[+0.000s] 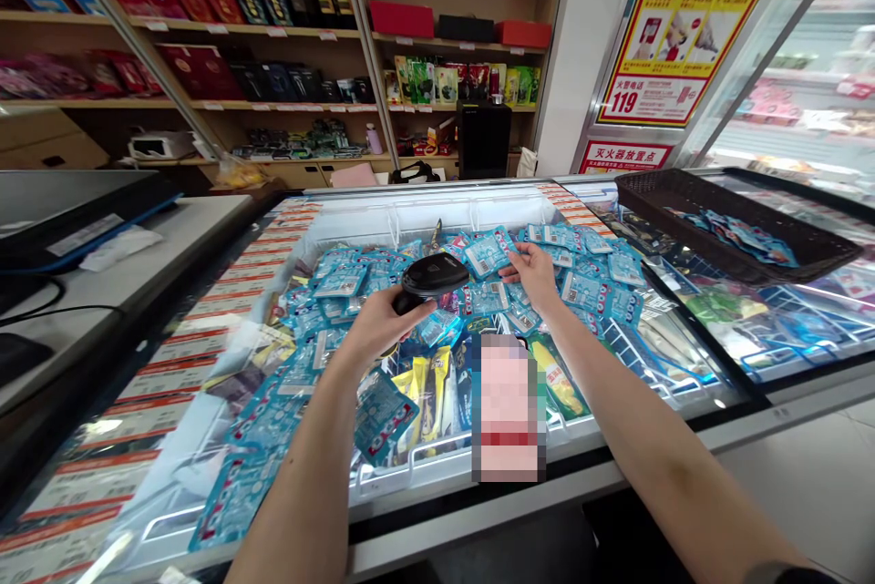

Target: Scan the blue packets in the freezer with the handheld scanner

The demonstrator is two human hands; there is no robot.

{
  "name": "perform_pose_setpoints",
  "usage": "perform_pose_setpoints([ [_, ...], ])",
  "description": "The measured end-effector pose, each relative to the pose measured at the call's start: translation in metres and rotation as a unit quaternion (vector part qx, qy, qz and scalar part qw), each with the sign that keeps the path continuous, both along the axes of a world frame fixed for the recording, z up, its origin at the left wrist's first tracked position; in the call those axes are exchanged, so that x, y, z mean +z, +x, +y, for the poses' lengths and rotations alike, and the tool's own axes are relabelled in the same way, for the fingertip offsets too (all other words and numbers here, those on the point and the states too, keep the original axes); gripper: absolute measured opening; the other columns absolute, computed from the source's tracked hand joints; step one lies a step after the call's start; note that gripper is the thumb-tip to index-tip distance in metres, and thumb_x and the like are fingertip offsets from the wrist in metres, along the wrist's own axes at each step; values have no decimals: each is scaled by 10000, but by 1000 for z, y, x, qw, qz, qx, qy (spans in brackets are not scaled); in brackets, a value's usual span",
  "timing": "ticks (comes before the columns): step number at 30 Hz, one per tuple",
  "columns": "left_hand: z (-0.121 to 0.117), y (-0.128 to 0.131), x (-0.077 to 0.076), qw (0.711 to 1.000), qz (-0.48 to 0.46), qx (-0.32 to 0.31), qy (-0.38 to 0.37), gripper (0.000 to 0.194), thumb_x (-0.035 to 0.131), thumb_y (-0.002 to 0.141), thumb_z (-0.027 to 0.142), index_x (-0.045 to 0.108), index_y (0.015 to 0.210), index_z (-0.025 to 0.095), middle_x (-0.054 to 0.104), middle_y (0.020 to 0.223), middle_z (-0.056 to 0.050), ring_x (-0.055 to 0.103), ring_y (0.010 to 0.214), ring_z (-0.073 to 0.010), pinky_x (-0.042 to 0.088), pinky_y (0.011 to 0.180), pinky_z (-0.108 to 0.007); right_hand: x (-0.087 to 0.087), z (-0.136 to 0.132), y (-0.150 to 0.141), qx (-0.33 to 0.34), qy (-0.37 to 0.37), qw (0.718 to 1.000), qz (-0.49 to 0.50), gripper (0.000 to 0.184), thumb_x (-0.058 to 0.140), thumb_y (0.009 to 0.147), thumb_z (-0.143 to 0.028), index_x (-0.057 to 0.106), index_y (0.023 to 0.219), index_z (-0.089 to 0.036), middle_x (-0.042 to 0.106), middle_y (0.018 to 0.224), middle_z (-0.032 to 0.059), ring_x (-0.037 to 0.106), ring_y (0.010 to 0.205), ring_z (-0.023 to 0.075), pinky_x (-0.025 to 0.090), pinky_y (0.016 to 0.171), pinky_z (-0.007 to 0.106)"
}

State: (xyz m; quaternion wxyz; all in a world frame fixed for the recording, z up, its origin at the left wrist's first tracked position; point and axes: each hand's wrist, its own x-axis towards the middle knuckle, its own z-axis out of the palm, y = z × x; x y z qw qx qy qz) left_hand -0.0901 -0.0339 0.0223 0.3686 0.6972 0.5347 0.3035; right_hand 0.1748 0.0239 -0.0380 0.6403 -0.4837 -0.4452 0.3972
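Observation:
My left hand (386, 322) is wrapped round the handle of a black handheld barcode scanner (436, 272), whose head points to the right. With my right hand (534, 276) I pinch the right edge of a light-blue packet (487, 251) that carries a white barcode label. Scanner and packet are close together, a small gap between them in the view. Around both hands many similar blue packets (396, 406) lie scattered and overlapping across the top of a chest freezer (471, 201).
Yellow wrapped items (430, 388) show inside the freezer. A dark woven basket (725, 220) with more packets stands at the right. A pixelated upright object (509, 406) is at the front edge. Stocked shelves (273, 24) line the back; a counter with equipment (82, 210) is at the left.

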Motion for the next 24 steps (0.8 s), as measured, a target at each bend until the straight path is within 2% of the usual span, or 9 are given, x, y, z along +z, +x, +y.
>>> perform_pose_setpoints([
  [18, 2, -1, -3, 999, 30, -15, 13, 392, 649, 693, 542, 614, 764, 157, 530, 472, -1, 475, 425, -134, 282, 404, -238, -1, -1, 0, -2, 8, 1000, 9, 360, 669, 725, -425, 493, 952, -207, 617, 615, -24, 651, 529, 177, 532, 434, 278],
  [24, 4, -3, -3, 1000, 9, 19, 10, 403, 641, 697, 546, 596, 786, 157, 514, 457, 11, 466, 406, -132, 303, 409, -239, 4, -1, -1, -10, 27, 999, 15, 364, 647, 750, -409, 488, 1000, -198, 630, 623, -13, 664, 553, 189, 551, 474, 296],
])
